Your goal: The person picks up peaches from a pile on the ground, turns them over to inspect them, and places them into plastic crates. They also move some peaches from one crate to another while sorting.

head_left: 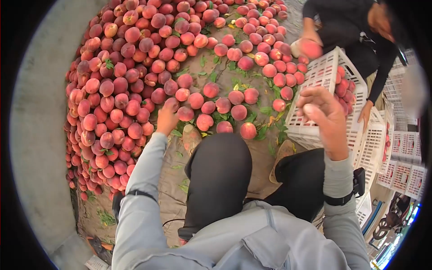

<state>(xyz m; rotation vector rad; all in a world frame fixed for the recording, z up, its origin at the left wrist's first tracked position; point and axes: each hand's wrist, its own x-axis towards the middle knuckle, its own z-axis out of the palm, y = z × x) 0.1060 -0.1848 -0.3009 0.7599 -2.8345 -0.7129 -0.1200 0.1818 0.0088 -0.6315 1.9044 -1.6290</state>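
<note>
My left hand (167, 118) reaches down to the edge of the big heap of peaches (121, 85), its fingers closed round a peach (172, 104). On the right, my right hand (325, 118) is raised over the near side of a white plastic crate (309, 131), its fingers curled and nothing visible between them. Several peaches (345, 90) lie inside that crate. Loose peaches (222, 105) are scattered on the brown ground sheet between my hands, with green leaves among them.
A co-worker (346, 27) in black sits at the upper right, one hand with a peach (310, 48), the other at the crate's far side. More white crates (406, 146) stand at the right. A grey wall (40, 126) runs along the left.
</note>
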